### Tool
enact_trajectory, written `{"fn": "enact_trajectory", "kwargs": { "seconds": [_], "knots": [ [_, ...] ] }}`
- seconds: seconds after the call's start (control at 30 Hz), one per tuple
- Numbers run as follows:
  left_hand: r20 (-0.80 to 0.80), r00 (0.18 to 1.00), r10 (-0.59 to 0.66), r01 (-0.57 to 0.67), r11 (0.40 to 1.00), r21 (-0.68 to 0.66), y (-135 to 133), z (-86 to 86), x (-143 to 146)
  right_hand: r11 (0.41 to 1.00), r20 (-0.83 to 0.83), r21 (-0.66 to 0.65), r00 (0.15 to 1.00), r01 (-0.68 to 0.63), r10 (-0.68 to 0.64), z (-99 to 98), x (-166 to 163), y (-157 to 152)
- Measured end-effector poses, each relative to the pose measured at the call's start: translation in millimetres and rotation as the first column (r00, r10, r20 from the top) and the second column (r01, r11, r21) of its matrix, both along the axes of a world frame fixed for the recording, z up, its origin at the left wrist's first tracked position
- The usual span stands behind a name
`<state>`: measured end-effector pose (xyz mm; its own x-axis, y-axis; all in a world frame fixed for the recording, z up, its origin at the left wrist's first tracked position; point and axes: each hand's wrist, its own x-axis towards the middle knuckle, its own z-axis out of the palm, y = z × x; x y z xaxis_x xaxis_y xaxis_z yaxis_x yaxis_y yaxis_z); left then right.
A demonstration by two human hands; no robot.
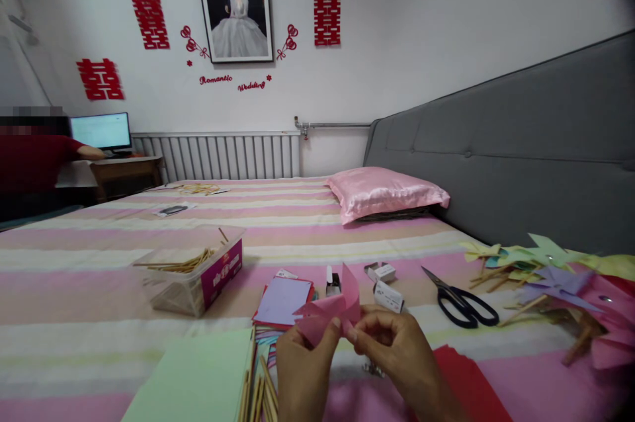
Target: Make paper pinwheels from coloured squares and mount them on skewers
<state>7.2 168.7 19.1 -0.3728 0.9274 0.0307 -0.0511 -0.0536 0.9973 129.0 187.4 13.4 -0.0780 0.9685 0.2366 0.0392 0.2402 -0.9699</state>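
Observation:
A pink paper pinwheel point(323, 311), its blades partly folded in, is held up between both hands above the bed. My left hand point(306, 369) pinches its lower left part between thumb and fingers. With thumb and forefinger closed, my right hand point(391, 342) grips the pinwheel's lower right edge. Just behind it lies a stack of coloured paper squares point(285, 299), lilac on top. Wooden sticks point(258, 395) and pale green paper sheets point(193, 376) are left of my left hand. Red paper point(469, 385) lies partly under my right forearm.
Black-handled scissors point(464, 306) and a pile of finished pinwheels point(555, 283) lie to the right. Small white boxes point(388, 296) stand behind my hands. A clear plastic box point(191, 283) with sticks sits left. Farther off are a pink pillow point(384, 190) and a person point(34, 157) at a monitor.

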Motion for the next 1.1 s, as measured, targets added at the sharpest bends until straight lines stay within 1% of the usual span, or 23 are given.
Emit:
{"fn": "enact_trajectory", "kwargs": {
  "seconds": [0.07,0.17,0.27,0.33,0.43,0.6,0.67,0.8,0.97,1.03,1.1],
  "knots": [
    [0.014,1.000,0.000,0.000,1.000,0.002,-1.4,1.8,1.7,1.000,0.018,-0.019,1.000,-0.009,0.010,0.1,2.3,0.8],
    [0.020,0.999,0.026,-0.027,0.999,0.039,-1.8,3.0,4.4,0.998,0.001,-0.035,0.999,-0.044,0.044,1.7,4.2,1.0],
    [-0.038,0.998,0.049,-0.047,0.998,0.040,0.1,1.7,3.9,0.997,0.000,-0.034,0.998,-0.067,0.067,3.7,4.6,0.6],
    [-0.060,0.998,0.027,-0.026,1.000,0.016,1.5,0.4,1.5,0.996,0.009,-0.049,0.997,-0.073,0.073,4.5,4.8,0.1],
    [-0.001,1.000,-0.027,0.027,0.999,-0.023,2.0,-0.9,-1.9,0.993,0.001,-0.073,0.996,-0.091,0.092,3.9,5.3,-0.2],
    [0.199,0.979,-0.038,0.049,0.998,-0.048,-0.7,-1.3,-0.4,0.998,-0.062,-0.063,0.998,0.001,-0.005,0.9,4.1,0.9],
    [0.253,0.965,-0.073,0.087,0.995,-0.044,-1.2,-2.3,1.1,0.995,-0.119,-0.096,0.993,-0.017,0.005,1.8,3.3,0.3],
    [0.261,0.957,-0.126,0.139,0.990,-0.034,-0.2,-6.6,3.1,0.982,-0.227,-0.167,0.973,-0.084,0.045,7.6,3.1,-2.9],
    [0.208,0.964,-0.163,0.176,0.983,-0.045,1.3,-11.6,6.8,0.970,-0.304,-0.195,0.949,-0.147,0.083,8.4,5.0,-1.5],
    [0.231,0.954,-0.191,0.205,0.978,-0.037,1.5,-11.3,7.1,0.964,-0.315,-0.205,0.944,-0.167,0.096,5.9,7.1,1.1],
    [0.289,0.924,-0.252,0.270,0.963,-0.023,1.6,-9.1,4.7,0.956,-0.314,-0.225,0.943,-0.189,0.113,4.1,10.4,3.4]
  ]
}}
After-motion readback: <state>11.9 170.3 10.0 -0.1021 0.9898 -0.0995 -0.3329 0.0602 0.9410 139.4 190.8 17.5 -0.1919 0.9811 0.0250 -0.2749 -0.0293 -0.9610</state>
